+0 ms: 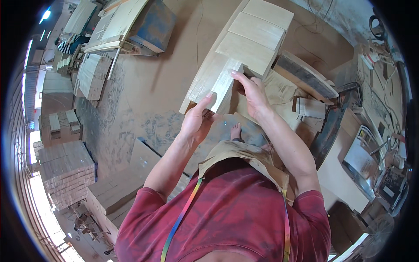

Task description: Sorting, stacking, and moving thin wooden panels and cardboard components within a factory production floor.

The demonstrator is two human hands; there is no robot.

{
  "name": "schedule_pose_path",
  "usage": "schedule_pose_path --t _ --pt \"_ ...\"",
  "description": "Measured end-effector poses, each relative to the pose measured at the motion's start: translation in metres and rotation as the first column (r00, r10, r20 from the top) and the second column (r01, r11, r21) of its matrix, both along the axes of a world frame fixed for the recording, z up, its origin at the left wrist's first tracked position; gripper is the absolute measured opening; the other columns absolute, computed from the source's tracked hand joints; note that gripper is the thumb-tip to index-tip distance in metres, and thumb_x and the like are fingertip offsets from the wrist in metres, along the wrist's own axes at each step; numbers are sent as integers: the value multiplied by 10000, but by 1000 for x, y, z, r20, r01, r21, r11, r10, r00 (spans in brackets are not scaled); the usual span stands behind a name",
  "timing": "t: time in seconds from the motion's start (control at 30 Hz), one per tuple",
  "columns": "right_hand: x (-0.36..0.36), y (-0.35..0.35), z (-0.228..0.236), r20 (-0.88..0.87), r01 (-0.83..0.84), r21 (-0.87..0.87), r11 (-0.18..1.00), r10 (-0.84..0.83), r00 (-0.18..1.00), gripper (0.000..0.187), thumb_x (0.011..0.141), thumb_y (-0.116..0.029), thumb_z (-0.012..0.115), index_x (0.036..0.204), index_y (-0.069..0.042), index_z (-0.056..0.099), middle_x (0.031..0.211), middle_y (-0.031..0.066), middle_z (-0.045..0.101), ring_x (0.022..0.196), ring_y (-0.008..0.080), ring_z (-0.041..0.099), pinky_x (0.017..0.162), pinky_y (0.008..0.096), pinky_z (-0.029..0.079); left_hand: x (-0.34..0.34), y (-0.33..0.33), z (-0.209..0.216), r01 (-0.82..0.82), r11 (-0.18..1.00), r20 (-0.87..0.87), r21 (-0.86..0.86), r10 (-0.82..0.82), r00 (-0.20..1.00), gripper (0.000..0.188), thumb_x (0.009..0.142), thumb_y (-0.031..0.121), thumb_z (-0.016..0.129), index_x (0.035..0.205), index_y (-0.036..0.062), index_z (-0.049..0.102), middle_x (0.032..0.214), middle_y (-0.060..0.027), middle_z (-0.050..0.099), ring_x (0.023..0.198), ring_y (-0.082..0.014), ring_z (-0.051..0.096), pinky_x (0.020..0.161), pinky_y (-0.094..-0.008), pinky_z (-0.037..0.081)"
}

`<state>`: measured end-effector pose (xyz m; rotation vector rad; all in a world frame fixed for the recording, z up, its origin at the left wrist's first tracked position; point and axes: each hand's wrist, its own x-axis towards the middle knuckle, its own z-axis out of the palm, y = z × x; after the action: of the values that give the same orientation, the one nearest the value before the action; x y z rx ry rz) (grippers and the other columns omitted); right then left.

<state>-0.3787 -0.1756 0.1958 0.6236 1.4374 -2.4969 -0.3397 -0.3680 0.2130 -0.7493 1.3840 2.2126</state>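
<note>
Both my hands grip a pale wooden block (224,84), possibly several thin boards held together, with the thumbs on its top. My left hand (196,120) is wrapped round its near end, and my right hand (252,92) closes on its right side. The undersides of my fingers are hidden. The block's far end lies over a long pale board (203,81), or just above it; I cannot tell which. Beyond it, flat wooden panels (257,31) lie overlapping on that board.
A dark-edged wooden piece (301,76) and a small stack of boards (310,108) are at my right, beside a cluttered workbench (375,96). Stacked boards (65,168) stand at the left. A blue-sided stand (153,26) carries panels at the far left. Dust covers the floor (183,39).
</note>
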Motion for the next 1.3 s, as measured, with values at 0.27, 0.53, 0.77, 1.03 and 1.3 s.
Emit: schedule_pose_path --t 0.27,0.53,0.77,1.03,1.3 --pt "30 -28 -49 -110 96 -136 986 -112 988 314 1023 -193 729 1202 66 733 1071 95 749 997 165 680 940 294 542 -4 -37 29 -20 996 12 88 19 1000 578 1066 269 707 1488 -90 545 1369 -220 651 1251 -260 627 1123 -357 464" --pt "107 95 -171 145 -15 769 639 -152 978 548 943 -287 795 1331 85 687 1191 175 772 1038 272 717 956 342 569 72 -104 -14 260 965 170 34 -262 950 603 1013 129 778 1490 -123 511 1387 -264 650 1227 -311 682 1120 -407 530" --pt "114 261 -253 213 -135 973 189 -489 846 843 834 -682 798 1275 30 706 1267 293 710 1123 449 682 950 516 564 92 -21 -123 659 751 380 -54 -594 708 623 980 317 839 1397 -95 627 1106 -132 715 958 -210 697 893 -349 576" --pt "111 217 -220 353 -340 933 120 -493 795 1004 728 -701 879 1397 15 661 1334 259 685 1121 454 660 1002 497 556 97 140 -208 519 771 467 369 -636 614 655 942 546 847 1281 9 685 1108 -177 687 981 -272 716 861 -393 622" --pt "137 160 -203 583 -532 812 239 -309 752 1020 720 -636 905 1445 7 586 1461 264 585 1349 472 495 1107 528 485 114 174 -219 326 935 544 140 -347 764 682 916 596 849 1246 22 683 1050 -157 664 922 -263 695 800 -397 616"
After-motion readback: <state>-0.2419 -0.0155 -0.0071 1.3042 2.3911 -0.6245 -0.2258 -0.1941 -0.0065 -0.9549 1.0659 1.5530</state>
